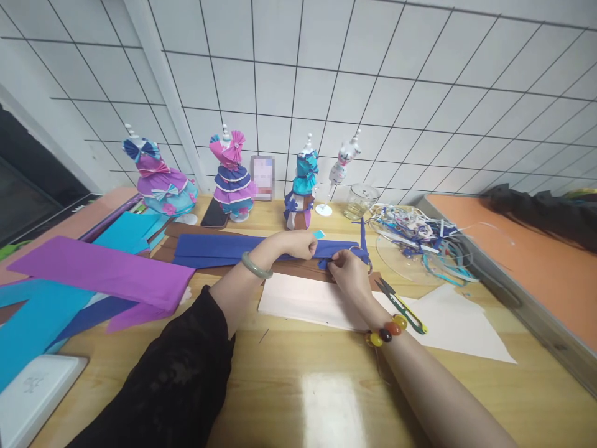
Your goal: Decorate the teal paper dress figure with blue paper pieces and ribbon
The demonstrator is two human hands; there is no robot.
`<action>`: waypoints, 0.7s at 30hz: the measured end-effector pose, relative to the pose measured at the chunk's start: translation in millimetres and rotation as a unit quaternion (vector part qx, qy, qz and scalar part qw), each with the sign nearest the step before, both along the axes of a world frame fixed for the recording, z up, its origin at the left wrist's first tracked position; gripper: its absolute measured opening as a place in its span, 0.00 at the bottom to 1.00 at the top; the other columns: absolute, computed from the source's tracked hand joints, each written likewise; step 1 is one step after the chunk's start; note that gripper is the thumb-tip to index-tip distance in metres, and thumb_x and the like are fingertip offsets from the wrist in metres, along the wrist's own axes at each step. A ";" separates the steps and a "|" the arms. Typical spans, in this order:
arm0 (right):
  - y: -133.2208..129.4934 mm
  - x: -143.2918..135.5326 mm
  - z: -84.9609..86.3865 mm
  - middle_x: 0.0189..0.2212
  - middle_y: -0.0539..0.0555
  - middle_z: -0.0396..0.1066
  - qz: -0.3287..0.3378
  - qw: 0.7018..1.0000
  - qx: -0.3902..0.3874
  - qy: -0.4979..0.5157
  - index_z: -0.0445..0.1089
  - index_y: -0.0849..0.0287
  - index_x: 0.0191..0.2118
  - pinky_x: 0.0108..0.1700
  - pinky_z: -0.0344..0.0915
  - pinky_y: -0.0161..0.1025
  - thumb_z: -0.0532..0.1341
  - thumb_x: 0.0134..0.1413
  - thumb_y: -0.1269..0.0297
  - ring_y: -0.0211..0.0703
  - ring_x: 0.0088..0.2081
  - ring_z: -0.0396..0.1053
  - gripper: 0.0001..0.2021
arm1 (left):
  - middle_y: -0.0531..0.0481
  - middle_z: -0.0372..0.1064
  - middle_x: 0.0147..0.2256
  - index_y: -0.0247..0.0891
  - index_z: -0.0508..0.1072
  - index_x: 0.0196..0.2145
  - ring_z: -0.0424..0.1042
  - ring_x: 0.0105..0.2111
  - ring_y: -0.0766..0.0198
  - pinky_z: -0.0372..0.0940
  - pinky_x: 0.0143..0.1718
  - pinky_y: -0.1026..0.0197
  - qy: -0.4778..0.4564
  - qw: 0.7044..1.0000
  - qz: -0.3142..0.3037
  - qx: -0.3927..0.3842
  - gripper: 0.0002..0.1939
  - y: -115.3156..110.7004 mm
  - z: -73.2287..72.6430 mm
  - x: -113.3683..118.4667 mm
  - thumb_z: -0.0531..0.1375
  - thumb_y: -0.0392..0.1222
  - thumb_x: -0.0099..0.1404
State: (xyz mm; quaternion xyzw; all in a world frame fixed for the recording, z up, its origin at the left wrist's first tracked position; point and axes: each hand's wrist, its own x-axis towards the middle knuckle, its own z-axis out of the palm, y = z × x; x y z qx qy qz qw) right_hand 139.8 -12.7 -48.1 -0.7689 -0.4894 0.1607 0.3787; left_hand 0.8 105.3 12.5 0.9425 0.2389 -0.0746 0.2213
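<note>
Long folded blue paper lies across brown paper at the table's middle. My left hand rests over the blue paper with its fingers curled; what they hold, if anything, is hidden. A small light-blue piece shows just beyond it. My right hand is pinched at the near edge of the blue paper, on a small dark-blue piece. White paper lies nearer me, partly beneath my right forearm. Yellow-green snips lie right of my right hand.
Dressed mannequins and a bare-stand figure line the back, with a phone and a glass. Scraps and ribbons are heaped right. Purple paper and a white box are left.
</note>
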 end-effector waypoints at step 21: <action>5.1 -2.9 -0.2 0.24 0.50 0.70 0.010 0.991 -0.041 -0.125 0.63 0.57 0.30 0.28 0.55 0.34 0.60 0.45 0.67 0.41 0.26 0.66 0.04 | 0.50 0.69 0.32 0.37 0.69 0.35 0.65 0.28 0.65 0.55 0.24 0.66 0.007 1.000 -0.020 0.021 0.16 -6.8 -6.2 7.0 0.61 0.45 0.48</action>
